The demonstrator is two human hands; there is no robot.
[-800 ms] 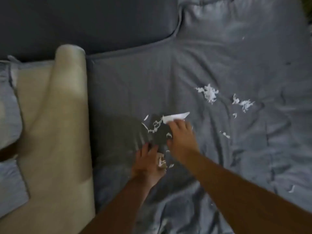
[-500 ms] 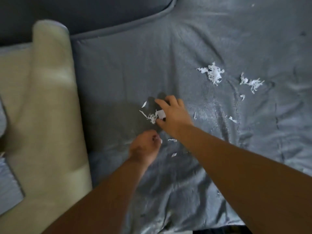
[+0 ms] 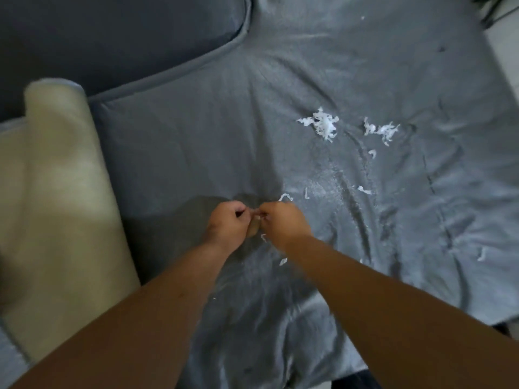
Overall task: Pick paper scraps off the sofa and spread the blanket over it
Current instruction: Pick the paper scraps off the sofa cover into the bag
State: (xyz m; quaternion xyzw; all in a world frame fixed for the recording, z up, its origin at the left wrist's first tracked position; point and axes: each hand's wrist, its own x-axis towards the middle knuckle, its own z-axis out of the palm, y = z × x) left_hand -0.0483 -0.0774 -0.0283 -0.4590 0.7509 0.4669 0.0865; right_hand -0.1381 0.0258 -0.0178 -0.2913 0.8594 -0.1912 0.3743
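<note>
Sofa: grey sofa fills most of the view, its wrinkled cover running from the piped seam at the upper left to the front edge at the bottom; the right edge drops to pale floor at the upper right
Back cushion: darker back cushion sits at the upper left, its rounded corner bordered by piping
Blanket: cream blanket lies rolled along the left side of the seat, long axis running from near the camera toward the back cushion, far end touching the seam
Open room: bare cover between the blanket and the hands, and across the far seat
Left hand: left hand curled into a loose fist at mid-seat, fingertips meeting the right hand; what it holds cannot be told
Right hand: right hand pinched narrow on a small white bit at the meeting point
Paper scraps: paper scraps in two white clusters well right of the hands, with loose shreds just beside and below the hands and one near the right edge
</note>
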